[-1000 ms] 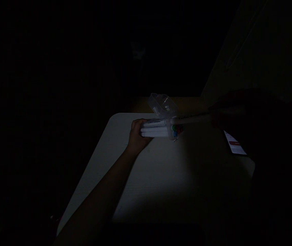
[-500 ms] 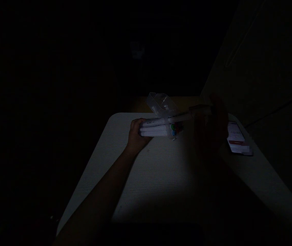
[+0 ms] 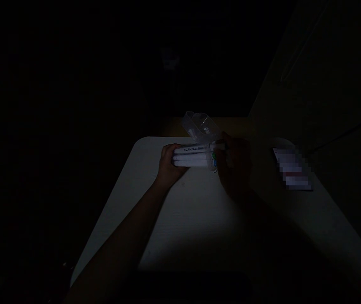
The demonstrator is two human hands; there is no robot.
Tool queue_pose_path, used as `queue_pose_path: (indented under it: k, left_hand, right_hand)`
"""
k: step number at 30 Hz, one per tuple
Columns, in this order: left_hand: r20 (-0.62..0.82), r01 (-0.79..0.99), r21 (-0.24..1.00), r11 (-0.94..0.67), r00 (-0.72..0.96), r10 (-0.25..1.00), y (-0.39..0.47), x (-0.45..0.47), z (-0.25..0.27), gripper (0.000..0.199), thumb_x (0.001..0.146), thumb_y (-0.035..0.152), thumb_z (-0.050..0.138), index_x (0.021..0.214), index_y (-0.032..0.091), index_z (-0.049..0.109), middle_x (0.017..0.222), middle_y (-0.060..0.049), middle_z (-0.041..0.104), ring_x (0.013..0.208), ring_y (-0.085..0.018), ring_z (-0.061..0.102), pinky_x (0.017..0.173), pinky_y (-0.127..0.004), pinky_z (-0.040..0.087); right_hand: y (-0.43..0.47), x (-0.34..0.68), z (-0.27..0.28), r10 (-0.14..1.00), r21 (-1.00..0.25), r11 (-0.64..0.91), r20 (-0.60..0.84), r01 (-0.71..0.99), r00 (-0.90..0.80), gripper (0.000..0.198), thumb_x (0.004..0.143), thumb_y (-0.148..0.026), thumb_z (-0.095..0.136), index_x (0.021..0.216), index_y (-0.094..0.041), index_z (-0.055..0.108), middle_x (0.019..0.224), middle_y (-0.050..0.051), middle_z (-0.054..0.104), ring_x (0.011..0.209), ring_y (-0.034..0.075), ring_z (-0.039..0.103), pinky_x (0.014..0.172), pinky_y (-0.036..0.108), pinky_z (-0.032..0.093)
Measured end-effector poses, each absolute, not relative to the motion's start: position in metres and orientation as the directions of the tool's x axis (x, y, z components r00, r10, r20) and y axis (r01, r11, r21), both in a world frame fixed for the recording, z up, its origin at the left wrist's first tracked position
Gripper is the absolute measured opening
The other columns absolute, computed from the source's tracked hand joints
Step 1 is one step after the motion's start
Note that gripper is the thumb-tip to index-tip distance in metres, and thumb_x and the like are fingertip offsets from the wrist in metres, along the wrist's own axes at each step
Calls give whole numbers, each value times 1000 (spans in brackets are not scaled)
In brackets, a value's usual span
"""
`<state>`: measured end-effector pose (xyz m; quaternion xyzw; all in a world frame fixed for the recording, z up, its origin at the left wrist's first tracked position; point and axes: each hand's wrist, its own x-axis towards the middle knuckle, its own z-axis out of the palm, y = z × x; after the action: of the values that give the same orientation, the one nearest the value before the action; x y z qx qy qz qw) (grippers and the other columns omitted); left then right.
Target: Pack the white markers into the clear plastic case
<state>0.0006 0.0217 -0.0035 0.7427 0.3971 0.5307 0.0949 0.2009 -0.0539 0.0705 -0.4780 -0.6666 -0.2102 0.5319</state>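
Observation:
My left hand (image 3: 168,169) is wrapped around the bottom end of a clear plastic case of white markers (image 3: 191,163), which lies on its side above the table. Its clear lid (image 3: 202,126) hangs open at the top. Green and blue marker ends show at the mouth. One white marker (image 3: 196,149) with dark lettering lies along the upper side, mostly within the case. At the mouth, my right hand (image 3: 235,169), dim in shadow, pinches this marker's capped end between thumb and fingers.
A white table (image 3: 180,219) with rounded corners lies under both hands. On its right side rests a phone (image 3: 292,171) with a lit, blurred screen. A cable (image 3: 348,133) runs along the dark wall at the right. Most of the surroundings are too dark to make out.
My right hand has moved left toward the case, and the marker in it has slid from sticking far out to mostly inside. My left hand keeps its hold.

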Motion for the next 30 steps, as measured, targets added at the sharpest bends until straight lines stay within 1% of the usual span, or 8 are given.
queue_pose_path:
  k: [3, 6, 8, 10, 12, 14, 22, 30]
  left_hand:
    - [705, 479, 579, -659, 112, 700, 21, 2, -3, 65, 58, 18, 85, 115, 24, 55, 113, -6, 56, 104, -21, 61, 86, -36, 55]
    - [690, 456, 610, -648, 96, 717, 21, 3, -4, 63, 58, 20, 85, 113, 26, 56, 112, -5, 55, 104, -22, 61, 86, -36, 55]
    - [676, 450, 633, -630, 74, 733, 20, 3, -5, 64, 58, 20, 85, 114, 26, 55, 113, -5, 55, 105, -23, 60, 86, -36, 55]
    - [660, 451, 652, -610, 58, 749, 20, 3, -5, 66, 57, 22, 85, 116, 26, 54, 114, -5, 54, 104, -22, 59, 84, -35, 55]
    - [651, 464, 654, -598, 59, 757, 19, 3, -3, 66, 58, 22, 85, 116, 24, 53, 113, -5, 53, 102, -21, 59, 82, -34, 55]
    - [653, 486, 640, -595, 65, 755, 17, 4, 0, 66, 58, 23, 84, 116, 23, 52, 111, -5, 53, 103, -21, 58, 83, -34, 54]
    - [643, 461, 669, -584, 37, 765, 17, 6, 2, 66, 56, 25, 84, 113, 23, 52, 109, -4, 51, 98, -19, 57, 82, -34, 54]
    - [614, 395, 726, -564, -1, 790, 19, 7, -1, 70, 52, 32, 87, 112, 24, 52, 109, -4, 51, 99, -20, 58, 85, -37, 54]
  right_hand:
    - [-52, 202, 69, 385, -194, 490, 923, 850, -11, 30, 97, -27, 46, 122, -18, 60, 104, 6, 66, 100, 15, 56, 93, 31, 47]
    - [-50, 201, 61, 372, -172, 568, 926, 805, -64, 32, 98, -24, 43, 126, -19, 57, 121, 8, 61, 120, 15, 53, 103, 31, 45]
    - [-50, 198, 54, 399, -169, 611, 909, 773, -117, 45, 100, -27, 36, 143, -18, 43, 139, 10, 51, 136, 17, 42, 112, 34, 41]
    - [-50, 194, 47, 435, -168, 628, 885, 760, -164, 57, 101, -31, 29, 156, -17, 20, 151, 13, 38, 146, 19, 31, 118, 39, 35]
    - [-50, 191, 43, 465, -181, 630, 867, 755, -181, 63, 102, -35, 25, 159, -17, 6, 157, 14, 29, 150, 21, 24, 121, 43, 31]
    - [-50, 189, 43, 481, -191, 629, 857, 754, -184, 66, 102, -37, 25, 160, -19, 0, 158, 13, 25, 151, 21, 20, 122, 44, 29]
    - [-47, 190, 42, 500, -188, 637, 839, 748, -215, 68, 101, -41, 24, 159, -21, -5, 158, 13, 24, 152, 22, 17, 123, 46, 29]
    - [-49, 195, 50, 500, -135, 652, 817, 746, -289, 66, 100, -39, 28, 157, -13, 5, 156, 17, 25, 152, 23, 18, 123, 44, 28]
